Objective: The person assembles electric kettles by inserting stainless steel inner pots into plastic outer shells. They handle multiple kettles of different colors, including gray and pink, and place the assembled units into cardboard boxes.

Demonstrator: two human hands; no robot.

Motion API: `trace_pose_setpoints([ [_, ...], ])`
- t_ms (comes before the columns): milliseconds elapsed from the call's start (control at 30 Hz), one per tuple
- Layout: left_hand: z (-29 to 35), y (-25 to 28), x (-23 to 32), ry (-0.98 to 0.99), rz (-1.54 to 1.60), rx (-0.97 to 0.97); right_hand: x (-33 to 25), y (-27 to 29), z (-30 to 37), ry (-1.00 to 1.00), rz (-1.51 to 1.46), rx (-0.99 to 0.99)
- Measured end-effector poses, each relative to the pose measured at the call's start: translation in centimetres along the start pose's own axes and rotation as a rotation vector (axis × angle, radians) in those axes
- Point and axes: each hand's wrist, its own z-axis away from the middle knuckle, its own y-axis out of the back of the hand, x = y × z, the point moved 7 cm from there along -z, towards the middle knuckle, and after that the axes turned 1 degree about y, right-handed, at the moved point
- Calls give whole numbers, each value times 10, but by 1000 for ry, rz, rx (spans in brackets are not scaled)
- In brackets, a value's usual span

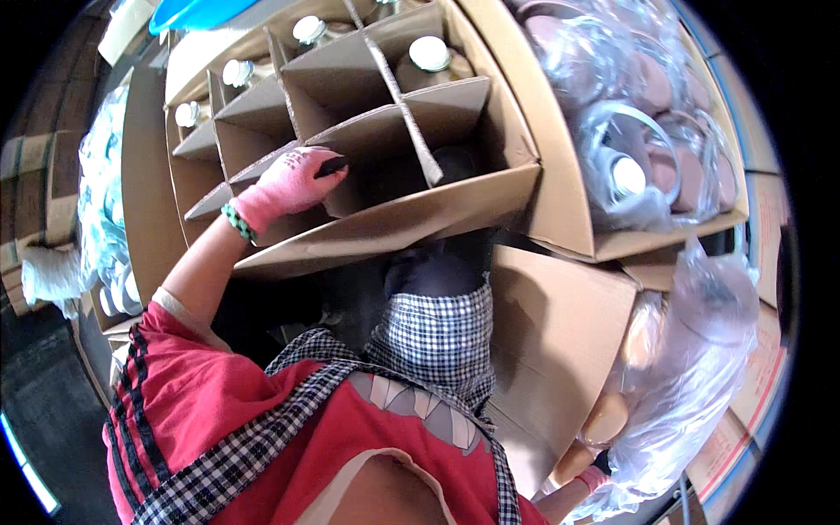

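Note:
My left hand [293,182], in a pink glove with dark fingertips, is curled over the cardboard divider [354,122] near the front of a large open carton [411,210]. The divider splits the carton into cells. Capped bottles [430,54] stand in several back and side cells, while front cells look dark inside. Low at the right, my right hand [593,478], gloved in pink too, reaches to a clear plastic bag [682,385] of round tan-topped items [605,420]. The bag and its contents hide most of those fingers, so its grip cannot be made out.
A second carton [560,175] at the right holds plastic-wrapped items and a white-capped container [628,177]. A cardboard flap [560,341] slopes between my lap and the bag. Wrapped goods [107,192] stand at the left, and a blue basin [197,13] at the back.

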Motion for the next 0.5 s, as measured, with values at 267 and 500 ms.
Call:
trace_pose_setpoints([
  [267, -6, 15, 1, -251, 208, 101, -33, -10, 7, -54, -79, -22],
  [500, -24, 63, -13, -293, 553, 383, -39, -16, 8, -107, -109, -45],
])
